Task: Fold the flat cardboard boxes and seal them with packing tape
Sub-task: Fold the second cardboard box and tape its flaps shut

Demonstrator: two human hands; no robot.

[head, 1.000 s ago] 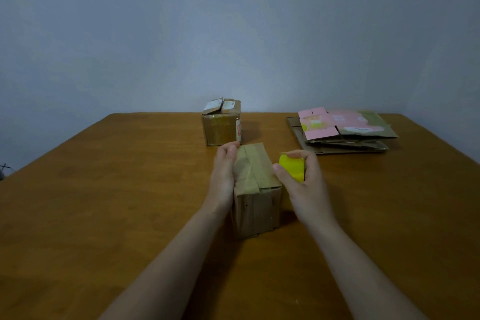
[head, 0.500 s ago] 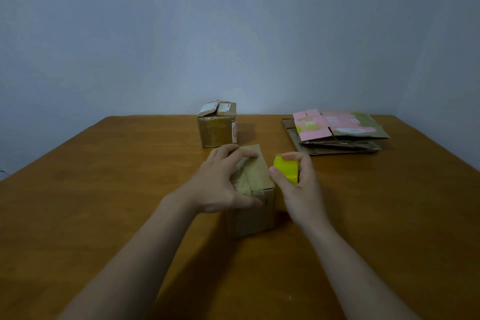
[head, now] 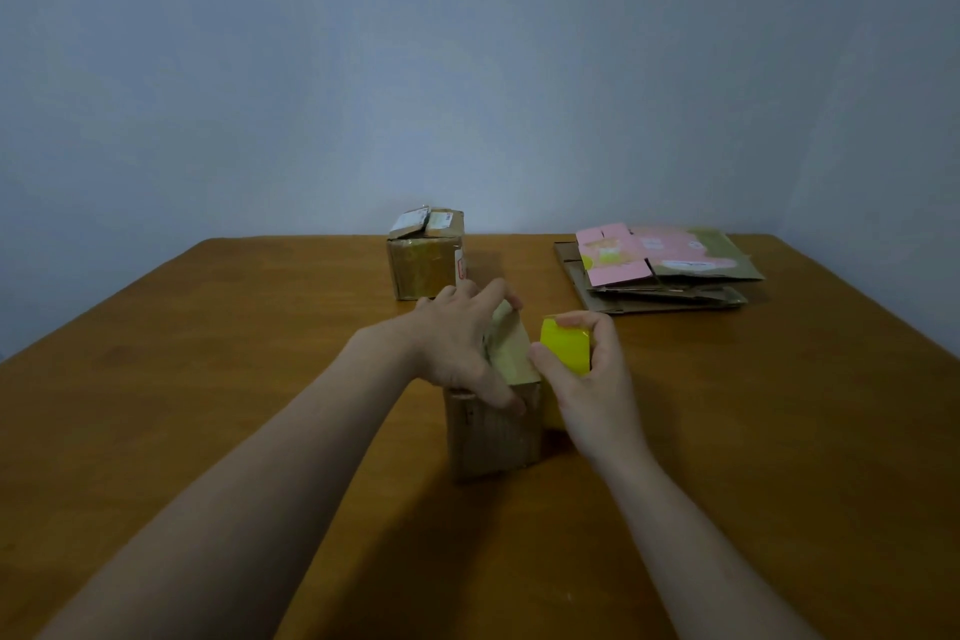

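While the lid flaps of the small box (head: 498, 437) lie shut under my left hand (head: 462, 343), I judge the step to be sealing. The box is folded up, but I cannot see tape laid over the seam.

Head view, positions:
- The box stands on the table (head: 208, 379) at centre, just in front of me, its long side running away from me.
- My left hand is spread across the box top, fingers fairly straight with the tips at the far edge and the thumb down on the near face. It presses rather than wraps.
- My right hand (head: 592, 379) is just beside the box's right side, thumb and fingers curled round the yellow tape roll (head: 565, 346) at lid height.
- I cannot tell whether the roll touches the box, or whether a free end is already stuck to the cardboard. The light is too dim.

Next move (judgement): bring the roll onto the seam, anchor the end on one face, then draw it along the top. My left hand covers most of that line, so it must slide aside while the flaps stay pressed down. If it lifts too early, they may spring open.

Edges and room:
- A finished box (head: 423, 265) stands behind, near my left fingertips but apart from them. Pulling the tape away from me heads toward it.
- The stack of flat boxes (head: 670, 276) lies at the far right, well apart from my right hand.
- Bare wood runs wide to the left, right and near side, with the table edges well away.
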